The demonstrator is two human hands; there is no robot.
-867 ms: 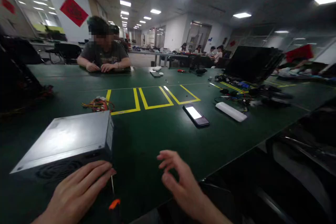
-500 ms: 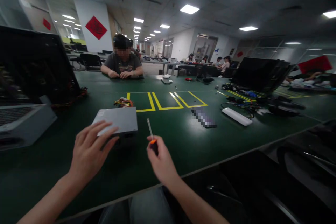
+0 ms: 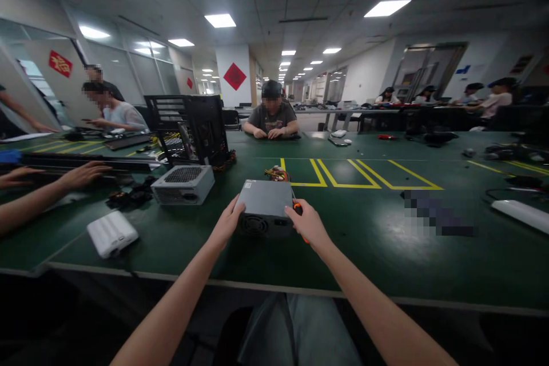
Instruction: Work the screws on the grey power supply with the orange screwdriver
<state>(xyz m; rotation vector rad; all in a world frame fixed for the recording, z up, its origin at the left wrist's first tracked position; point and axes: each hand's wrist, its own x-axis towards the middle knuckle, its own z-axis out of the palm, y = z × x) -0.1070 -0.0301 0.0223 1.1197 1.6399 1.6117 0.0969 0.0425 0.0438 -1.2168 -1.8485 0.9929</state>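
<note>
A grey power supply box point(image 3: 266, 206) sits on the green table point(image 3: 364, 240) straight ahead, its fan grille facing me and coloured cables point(image 3: 277, 173) trailing behind it. My left hand point(image 3: 226, 224) grips its left side. My right hand point(image 3: 307, 225) presses against its right side while holding an orange-handled screwdriver point(image 3: 297, 207), whose shaft points up and away.
A second power supply point(image 3: 183, 184) and an open black computer case point(image 3: 193, 128) stand to the left. A white block point(image 3: 112, 233) lies near the front edge. Another person's hands point(image 3: 81, 174) reach in from the left. A person point(image 3: 271, 119) sits opposite. Yellow tape squares point(image 3: 355, 174) mark the table.
My view has swung left and pulled back. My right hand picked up the screwdriver, then both hands closed on the sides of the power supply.
</note>
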